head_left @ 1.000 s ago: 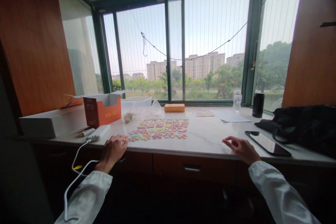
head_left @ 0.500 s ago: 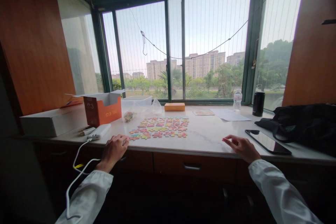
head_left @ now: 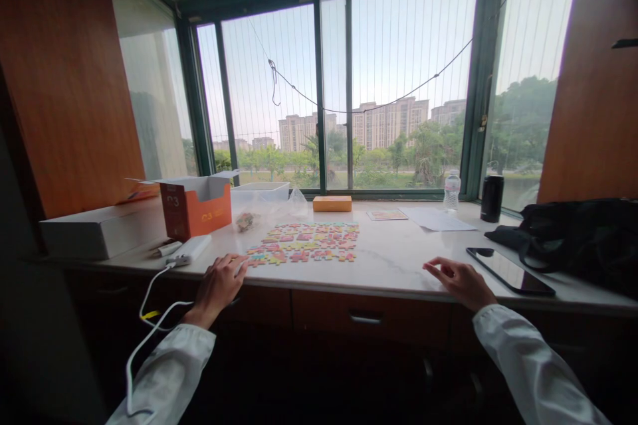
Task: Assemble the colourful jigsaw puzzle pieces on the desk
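In the head view, the bench point(head_left: 393, 262) was white with grey veining, set above dark drawers point(head_left: 323, 311) and below a green-framed window point(head_left: 409, 46). The puzzle point(head_left: 302, 237) lay flat on the bench between the hands, its pink, yellow and green pieces in loose rows with gaps. The left hand point(head_left: 220, 282) was at its near left corner, fingers bent; whether that grip held a piece could not be determined. The right hand point(head_left: 462, 282) was beside the tablet point(head_left: 511, 271), grip partly open, fingers loosely curled, holding nothing visible.
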Tool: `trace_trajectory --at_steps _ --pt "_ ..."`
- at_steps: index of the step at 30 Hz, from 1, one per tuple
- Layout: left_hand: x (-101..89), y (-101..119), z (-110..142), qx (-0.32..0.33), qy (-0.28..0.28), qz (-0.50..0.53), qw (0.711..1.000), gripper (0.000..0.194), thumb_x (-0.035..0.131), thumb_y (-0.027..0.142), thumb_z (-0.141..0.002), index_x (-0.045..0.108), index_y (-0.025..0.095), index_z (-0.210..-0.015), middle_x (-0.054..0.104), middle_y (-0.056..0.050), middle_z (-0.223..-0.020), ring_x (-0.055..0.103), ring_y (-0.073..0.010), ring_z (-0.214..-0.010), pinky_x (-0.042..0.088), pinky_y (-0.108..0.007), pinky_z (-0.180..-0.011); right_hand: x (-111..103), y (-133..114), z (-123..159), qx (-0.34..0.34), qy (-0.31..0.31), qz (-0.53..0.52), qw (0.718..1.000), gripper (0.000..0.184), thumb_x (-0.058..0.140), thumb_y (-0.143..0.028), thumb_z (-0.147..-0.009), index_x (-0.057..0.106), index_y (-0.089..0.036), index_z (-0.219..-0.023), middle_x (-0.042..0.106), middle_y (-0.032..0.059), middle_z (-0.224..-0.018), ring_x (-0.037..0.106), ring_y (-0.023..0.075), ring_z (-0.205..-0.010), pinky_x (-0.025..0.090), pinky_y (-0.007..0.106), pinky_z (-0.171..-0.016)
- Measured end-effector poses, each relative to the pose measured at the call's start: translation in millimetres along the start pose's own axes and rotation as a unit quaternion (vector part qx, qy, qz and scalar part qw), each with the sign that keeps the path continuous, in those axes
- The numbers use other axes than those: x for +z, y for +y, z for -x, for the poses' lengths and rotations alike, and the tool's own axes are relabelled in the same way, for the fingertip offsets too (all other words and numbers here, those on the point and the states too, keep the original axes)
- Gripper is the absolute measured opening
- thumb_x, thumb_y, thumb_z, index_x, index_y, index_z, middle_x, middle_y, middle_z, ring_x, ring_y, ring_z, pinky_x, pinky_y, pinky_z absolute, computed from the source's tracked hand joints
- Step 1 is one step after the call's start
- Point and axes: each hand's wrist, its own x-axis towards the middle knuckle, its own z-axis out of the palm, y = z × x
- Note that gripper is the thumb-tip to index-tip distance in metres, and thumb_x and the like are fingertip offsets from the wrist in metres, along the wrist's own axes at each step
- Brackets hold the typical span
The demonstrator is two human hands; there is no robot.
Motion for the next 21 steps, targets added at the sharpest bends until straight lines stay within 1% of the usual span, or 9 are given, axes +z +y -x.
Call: trace_trajectory --at_steps 3,8,13,21 --pt "-1.5 2.6 -0.1 0.003 -0.009 -0.001 1.0 0.041 0.035 0.036 -0.095 0.072 0.02 -0.102 0.068 -0.01 -0.112 0.059 -0.0266 -0.099 0.049 -0.038 -0.084 -1.0 -1.2 0.3 0.0 0.001 0.0 1.0 0.052 0.044 -0.075 -0.083 0.073 -0.032 -0.092 0.062 -0.0008 -0.062 0.058 0.0168 -0.061 0.036 0.026 -0.056" --pt "-3.9 5.4 -0.7 -0.01 -0.013 0.009 1.0 0.04 0.036 0.036 -0.094 0.073 0.02 -0.098 0.069 -0.01 -0.112 0.06 -0.0269 -0.101 0.048 -0.038 -0.085 -1.8 -2.2 1.3 -0.003 0.006 -0.005 1.0 0.053 0.044 -0.075 -0.082 0.074 -0.032 -0.09 0.061 -0.0007 -0.059 0.056 0.0166 -0.058 0.036 0.026 -0.054" --pt "-4.3 6.6 -0.8 -0.016 -0.015 0.024 0.999 0.04 0.037 0.037 -0.093 0.073 0.02 -0.097 0.069 -0.01 -0.112 0.059 -0.027 -0.101 0.047 -0.039 -0.087 -1.9 -2.1 2.1 -0.006 0.009 -0.009 1.0 0.054 0.044 -0.076 -0.082 0.074 -0.032 -0.091 0.062 -0.0001 -0.06 0.057 0.0169 -0.059 0.036 0.026 -0.054" --pt "-0.6 6.2 -0.5 -0.011 -0.008 0.017 1.0 0.04 0.037 0.036 -0.094 0.073 0.02 -0.098 0.069 -0.01 -0.11 0.059 -0.0265 -0.1 0.048 -0.038 -0.088 -4.1 -3.4 3.3 0.004 0.004 -0.006 1.0 0.053 0.045 -0.075 -0.082 0.073 -0.031 -0.093 0.064 -0.0003 -0.063 0.059 0.0172 -0.063 0.037 0.027 -0.056"
